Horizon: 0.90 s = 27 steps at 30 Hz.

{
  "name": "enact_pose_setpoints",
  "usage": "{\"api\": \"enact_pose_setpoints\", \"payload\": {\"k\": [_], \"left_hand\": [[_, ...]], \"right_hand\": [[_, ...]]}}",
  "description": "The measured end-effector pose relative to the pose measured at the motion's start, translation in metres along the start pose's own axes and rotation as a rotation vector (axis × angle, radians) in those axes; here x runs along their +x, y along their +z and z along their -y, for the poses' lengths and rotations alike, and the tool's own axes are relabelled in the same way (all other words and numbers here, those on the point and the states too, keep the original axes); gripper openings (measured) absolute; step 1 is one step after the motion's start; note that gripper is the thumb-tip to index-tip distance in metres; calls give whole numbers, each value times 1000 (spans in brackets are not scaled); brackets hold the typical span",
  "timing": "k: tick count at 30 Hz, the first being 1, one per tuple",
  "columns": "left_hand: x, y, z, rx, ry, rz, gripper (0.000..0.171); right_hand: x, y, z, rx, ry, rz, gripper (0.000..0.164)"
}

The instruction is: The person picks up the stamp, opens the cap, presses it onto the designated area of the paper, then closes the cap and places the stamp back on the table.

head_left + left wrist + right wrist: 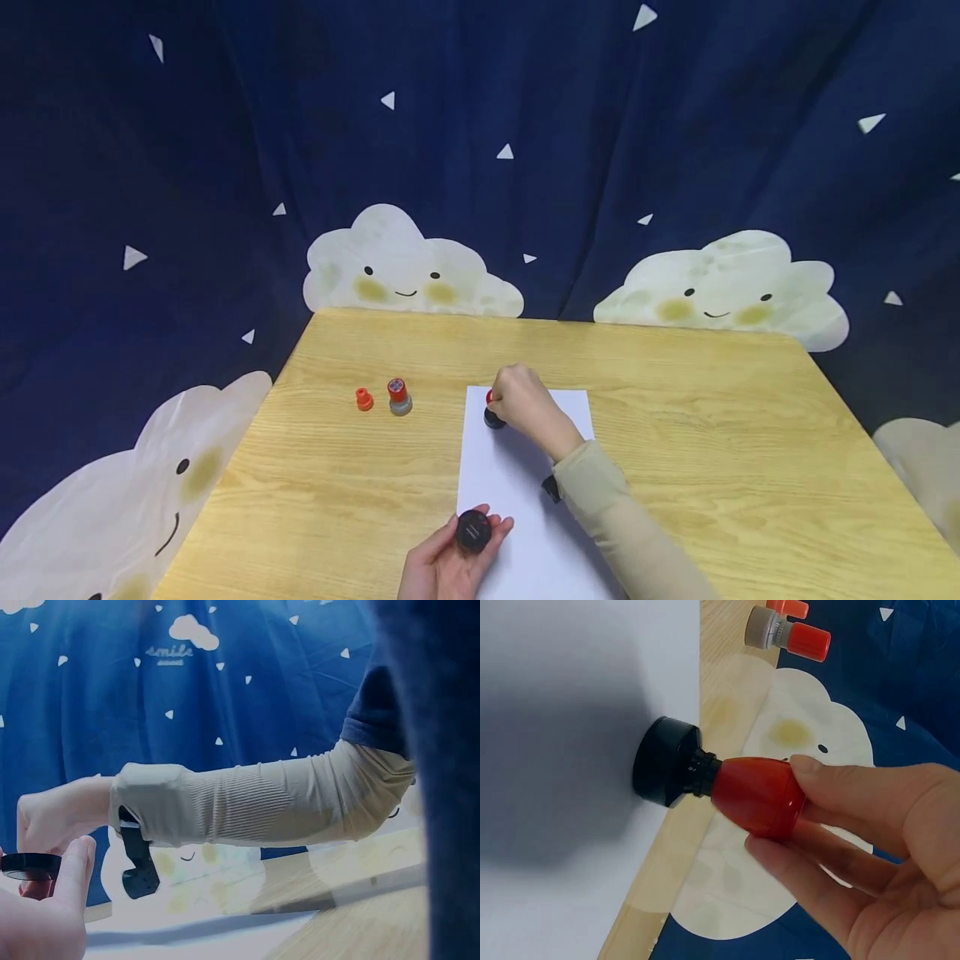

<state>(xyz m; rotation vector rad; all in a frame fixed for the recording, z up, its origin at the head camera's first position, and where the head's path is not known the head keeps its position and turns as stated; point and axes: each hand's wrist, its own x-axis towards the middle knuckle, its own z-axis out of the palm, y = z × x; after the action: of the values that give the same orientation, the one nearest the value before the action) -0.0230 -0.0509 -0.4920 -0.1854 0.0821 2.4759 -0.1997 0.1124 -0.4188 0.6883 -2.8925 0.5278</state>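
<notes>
My right hand [525, 404] pinches the red handle of a stamp [756, 796] between thumb and fingertips. The stamp's round black base [664, 761] stands on a white sheet of paper [543, 558], near the sheet's far left corner. In the head view that hand covers most of the handle. Lower down, over the near part of the paper, my left hand [450, 571] holds a round black cap [473, 532] between thumb and fingers, its flat face turned up. The left wrist view shows this cap edge-on beside the thumb.
Left of the paper stand a second stamp [398, 397] with a red top and grey base, and a small red stepped piece [363, 400]. A dark curtain [555, 167] with white clouds hangs behind the wooden table [712, 467]. A black wrist device [139, 855] hangs from the right sleeve.
</notes>
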Motion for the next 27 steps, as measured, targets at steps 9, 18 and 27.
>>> {"api": "enact_pose_setpoints", "payload": {"k": [9, 18, 27], "left_hand": [[1, 6, -2, -10, 71, -33, 38], [0, 4, 1, -8, 7, -23, 40], [2, 5, 3, -1, 24, -34, 41]], "right_hand": [[-3, 1, -1, 18, -52, -17, 54], [-2, -1, -1, 10, -32, 11, 44], [-5, -4, -2, 16, -20, 14, 33]]}}
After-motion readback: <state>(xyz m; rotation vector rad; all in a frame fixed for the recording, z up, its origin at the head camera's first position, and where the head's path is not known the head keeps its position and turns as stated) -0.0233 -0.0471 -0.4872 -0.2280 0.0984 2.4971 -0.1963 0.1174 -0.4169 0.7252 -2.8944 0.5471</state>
